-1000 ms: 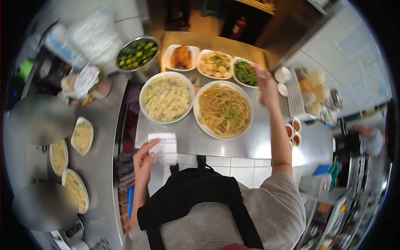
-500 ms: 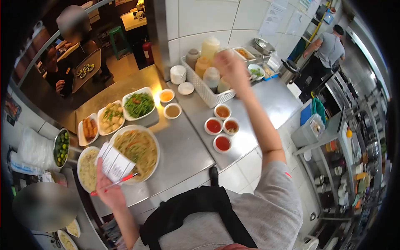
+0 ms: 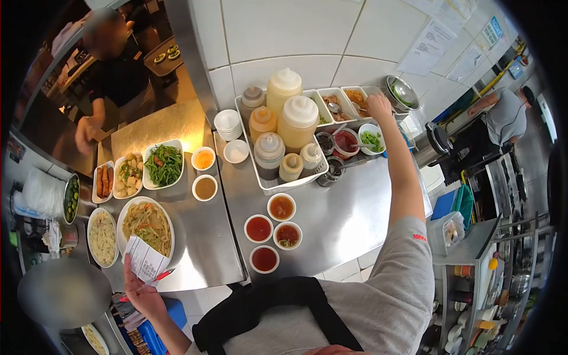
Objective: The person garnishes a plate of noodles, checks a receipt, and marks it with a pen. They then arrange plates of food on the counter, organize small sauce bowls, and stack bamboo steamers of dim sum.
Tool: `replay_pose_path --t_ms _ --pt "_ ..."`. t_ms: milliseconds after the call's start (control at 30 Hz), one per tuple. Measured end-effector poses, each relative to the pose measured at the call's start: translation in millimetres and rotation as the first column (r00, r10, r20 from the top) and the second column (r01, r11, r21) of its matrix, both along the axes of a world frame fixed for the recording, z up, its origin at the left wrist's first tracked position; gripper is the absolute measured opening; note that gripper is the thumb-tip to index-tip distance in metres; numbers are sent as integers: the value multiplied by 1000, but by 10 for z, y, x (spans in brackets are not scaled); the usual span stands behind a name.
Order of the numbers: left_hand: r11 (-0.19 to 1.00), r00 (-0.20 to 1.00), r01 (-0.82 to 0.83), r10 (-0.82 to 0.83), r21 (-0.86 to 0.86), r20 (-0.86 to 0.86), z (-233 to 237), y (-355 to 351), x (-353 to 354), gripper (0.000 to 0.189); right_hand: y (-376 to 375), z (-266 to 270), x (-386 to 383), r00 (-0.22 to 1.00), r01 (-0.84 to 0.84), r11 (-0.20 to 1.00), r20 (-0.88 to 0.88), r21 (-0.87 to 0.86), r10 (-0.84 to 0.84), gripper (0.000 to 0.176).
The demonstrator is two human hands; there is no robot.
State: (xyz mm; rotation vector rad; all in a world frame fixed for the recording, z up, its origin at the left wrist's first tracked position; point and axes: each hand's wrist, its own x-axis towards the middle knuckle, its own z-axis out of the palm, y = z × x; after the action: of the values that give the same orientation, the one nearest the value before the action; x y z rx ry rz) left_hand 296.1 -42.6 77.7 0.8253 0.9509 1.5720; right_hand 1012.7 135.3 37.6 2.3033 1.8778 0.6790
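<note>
My left hand [image 3: 144, 300] is closed on a printed order slip [image 3: 146, 260] and a red pen [image 3: 155, 278], beside a bowl of noodles [image 3: 148, 222] and a bowl of pale fried rice [image 3: 103, 238]. At the back right, my right hand [image 3: 379, 107] reaches to a white tub of orange-brown crumbs [image 3: 355, 98]. Its fingers are drawn together at the tub's edge; what they hold, if anything, I cannot make out. Near it are a bowl of chopped green onion [image 3: 371, 139], a tub of dark red sauce [image 3: 346, 143] and a metal bowl [image 3: 403, 93].
A white basket [image 3: 273, 188] of squeeze bottles stands against the tiled wall. Several sauce cups [image 3: 264, 259] sit in front of it. Greens [image 3: 164, 165], spring rolls [image 3: 104, 181] and more dishes line the pass, with a person [image 3: 118, 77] behind it. Another person [image 3: 503, 115] stands far right.
My right hand has moved from above the squeeze bottles to the tubs at the back right. The view has shifted right. The person behind the pass has come to the counter.
</note>
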Motion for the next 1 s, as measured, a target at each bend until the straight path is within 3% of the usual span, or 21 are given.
replay_pose_path --t_ms 167,233,333,467,600,633,700,800,1000 --pt "1000 1000 1 -1 5 -8 -25 43 176 57 32 -70 95 1000 -18 999 -2 -41 18 9" --pt "1000 1000 -3 3 9 -5 -33 49 207 57 80 60 97 991 -131 989 42 64 128 9" --pt "1000 995 16 -18 -18 -101 -12 43 243 58 110 270 -77 996 -91 985 29 146 88 11" --pt "1000 993 -20 17 -21 -115 -13 23 298 58 150 19 35 997 -68 988 36 142 63 10" --pt "997 980 -55 44 -54 -196 3 -1 268 58 102 -200 52 970 22 999 -244 50 -9 16" --pt "997 980 -54 42 -58 -193 -18 0 267 58 91 -228 68 970 23 999 -242 46 -11 16" --pt "1000 996 -1 -2 -27 -91 -66 11 267 58 116 -270 98 903 152 979 -423 139 -80 15" --pt "998 992 -57 52 -34 -116 -74 28 300 58 138 -188 220 833 179 966 -551 189 -46 11" --pt "998 997 -53 52 -20 -58 -21 1 346 58 85 -121 312 816 211 948 -577 239 -36 11"
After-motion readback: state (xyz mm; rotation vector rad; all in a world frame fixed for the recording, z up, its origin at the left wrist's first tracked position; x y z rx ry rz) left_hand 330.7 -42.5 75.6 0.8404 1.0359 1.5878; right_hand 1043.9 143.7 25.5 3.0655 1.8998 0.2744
